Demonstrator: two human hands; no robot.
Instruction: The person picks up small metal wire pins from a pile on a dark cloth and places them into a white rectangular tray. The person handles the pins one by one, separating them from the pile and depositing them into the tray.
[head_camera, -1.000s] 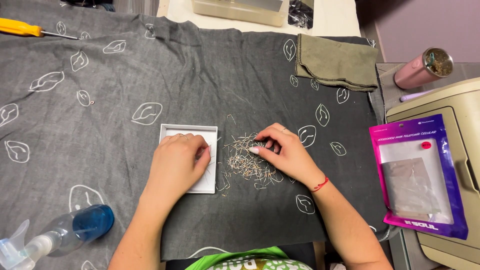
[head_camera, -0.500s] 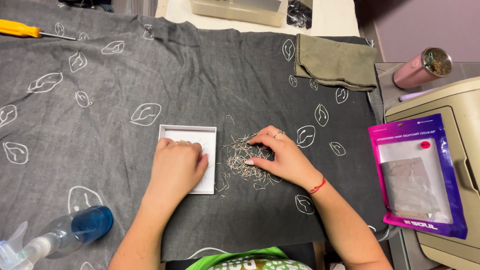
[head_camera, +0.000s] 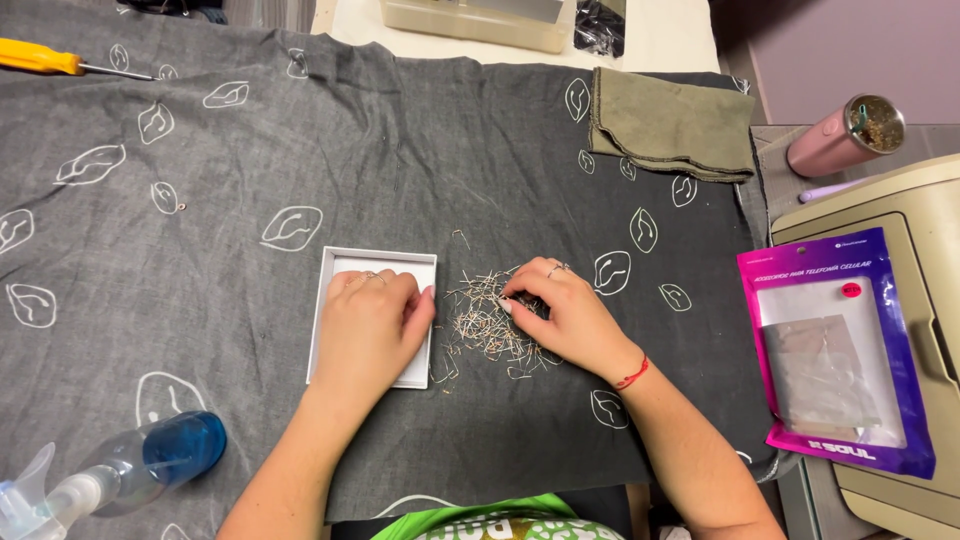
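My left hand (head_camera: 368, 326) lies palm down over a shallow white square box (head_camera: 345, 264) on a dark grey cloth with white leaf prints (head_camera: 250, 150). Its fingers are curled over the box's right edge, so what is under them is hidden. Just right of the box lies a loose pile of small thin metal pieces (head_camera: 478, 318). My right hand (head_camera: 560, 315) rests on the right side of that pile, its fingertips pinched together among the pieces.
A yellow-handled screwdriver (head_camera: 45, 58) lies at the far left. A blue spray bottle (head_camera: 120, 470) lies near left. A folded olive cloth (head_camera: 672, 122), a pink tumbler (head_camera: 845, 135), a purple packet (head_camera: 835, 345) on a beige machine (head_camera: 915, 230) sit to the right.
My right hand has slid slightly left into the pile of metal pieces. My left hand stays over the white box with only small finger shifts.
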